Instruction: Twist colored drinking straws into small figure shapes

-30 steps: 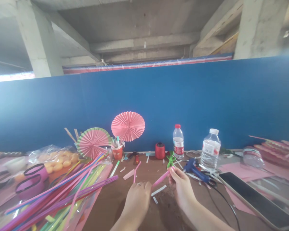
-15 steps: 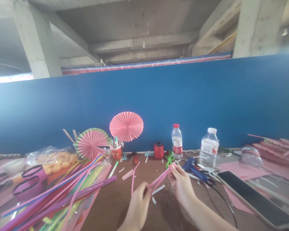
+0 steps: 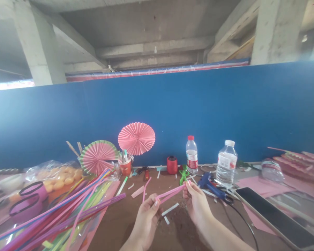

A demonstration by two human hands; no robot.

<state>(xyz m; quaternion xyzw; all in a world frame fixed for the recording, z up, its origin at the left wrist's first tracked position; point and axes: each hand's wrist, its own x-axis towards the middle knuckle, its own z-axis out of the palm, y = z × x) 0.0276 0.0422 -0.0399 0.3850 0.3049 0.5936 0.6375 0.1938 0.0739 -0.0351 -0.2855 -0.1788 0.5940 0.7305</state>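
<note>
The round fan (image 3: 136, 139) is matt pink paper, ridged with pleats. Both bottles, the red-capped one (image 3: 192, 156) and the white-capped one (image 3: 226, 164), are clear, shiny plastic. The bag (image 3: 53, 170) is thin, crinkled, glossy clear film. The phone (image 3: 277, 218) has a smooth, dark, glossy screen. The pillar (image 3: 39, 48) looks like rough, matt concrete; the blue partition (image 3: 157, 104) looks smooth and mostly matt.

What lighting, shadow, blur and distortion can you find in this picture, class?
Head view: white glare at the far left edge; soft, faint shadows on the brown table near the hands. Head view: the pink pleated disc looks fairly clear, the white bowl and lying bottle smeared. Head view: the phone seems stretched towards the corner.
</note>
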